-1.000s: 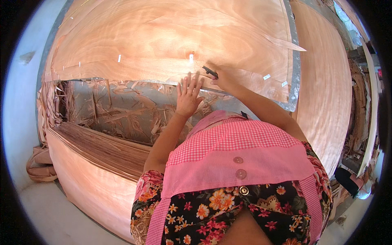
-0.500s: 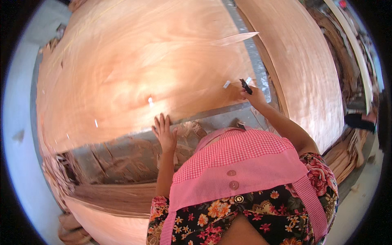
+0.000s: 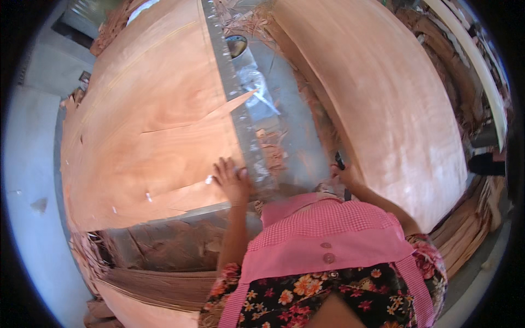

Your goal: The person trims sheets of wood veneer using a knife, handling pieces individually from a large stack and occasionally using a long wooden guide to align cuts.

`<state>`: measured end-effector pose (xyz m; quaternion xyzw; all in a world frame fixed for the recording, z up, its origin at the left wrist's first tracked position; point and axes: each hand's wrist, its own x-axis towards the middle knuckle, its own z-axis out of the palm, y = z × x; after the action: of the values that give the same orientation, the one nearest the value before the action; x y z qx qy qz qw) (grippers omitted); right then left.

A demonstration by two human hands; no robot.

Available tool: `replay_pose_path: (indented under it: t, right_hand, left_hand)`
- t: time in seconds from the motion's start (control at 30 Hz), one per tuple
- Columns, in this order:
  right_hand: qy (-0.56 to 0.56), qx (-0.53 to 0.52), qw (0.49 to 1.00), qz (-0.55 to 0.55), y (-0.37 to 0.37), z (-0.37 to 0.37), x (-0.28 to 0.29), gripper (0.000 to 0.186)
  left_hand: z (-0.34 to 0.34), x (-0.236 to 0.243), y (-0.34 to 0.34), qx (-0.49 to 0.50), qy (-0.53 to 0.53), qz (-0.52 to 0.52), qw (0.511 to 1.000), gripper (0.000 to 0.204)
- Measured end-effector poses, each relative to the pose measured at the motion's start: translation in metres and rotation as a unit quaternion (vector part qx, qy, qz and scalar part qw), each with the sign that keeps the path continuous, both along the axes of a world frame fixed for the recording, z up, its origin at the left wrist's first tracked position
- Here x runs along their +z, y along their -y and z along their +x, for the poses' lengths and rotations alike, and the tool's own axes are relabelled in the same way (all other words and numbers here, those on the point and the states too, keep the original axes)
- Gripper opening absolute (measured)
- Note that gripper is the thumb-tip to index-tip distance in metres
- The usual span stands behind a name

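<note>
My left hand, fingers spread, rests on the pale wood veneer sheet close to its right-hand corner, beside small white tape pieces. A torn sliver juts from that sheet across the grey metal edge strip. My right hand grips a black handled tool, probably a blade, over the gap beside the right-hand veneer stack; its exact tip is blurred.
A grey surface with veneer scraps lies between the sheets, with a can and clear plastic. A darker veneer stack is at lower left, more offcuts at right, pale flooring at far left.
The view has swung rightward along the sheet. My right hand with the tool has moved right, off the sheet; my left hand has slid right toward the corner.
</note>
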<state>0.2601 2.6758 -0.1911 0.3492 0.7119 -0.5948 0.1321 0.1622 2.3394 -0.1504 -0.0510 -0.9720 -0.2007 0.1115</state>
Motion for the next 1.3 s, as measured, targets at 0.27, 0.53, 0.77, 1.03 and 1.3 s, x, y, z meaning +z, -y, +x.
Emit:
replay_pose_path:
  t: [0.27, 0.53, 0.77, 1.03, 1.3]
  right_hand:
    - [0.025, 0.07, 0.992, -0.102, -0.09, -0.085, -0.007, 0.021]
    - [0.018, 0.241, 0.97, -0.034, -0.1, -0.243, 0.012, 0.024]
    - [-0.124, 0.35, 0.925, 0.076, -0.107, -0.38, 0.022, 0.023]
    - [0.01, 0.652, 0.755, -0.07, -0.041, -0.516, 0.102, 0.023]
    - [-0.252, 0.688, 0.616, 0.29, -0.06, -0.661, 0.049, 0.024]
  left_hand:
    - [-0.071, 0.029, -0.111, -0.2, 0.018, 0.068, 0.977, 0.033]
    - [-0.286, -0.12, -0.163, -0.135, 0.053, -0.272, 0.951, 0.024]
    - [-0.302, -0.096, -0.185, -0.159, 0.171, -0.225, 0.946, 0.016]
    - [-0.321, 0.024, -0.187, -0.045, 0.095, 0.111, 0.988, 0.02]
    - [-0.388, -0.007, -0.182, 0.238, 0.2, 0.568, 0.762, 0.02]
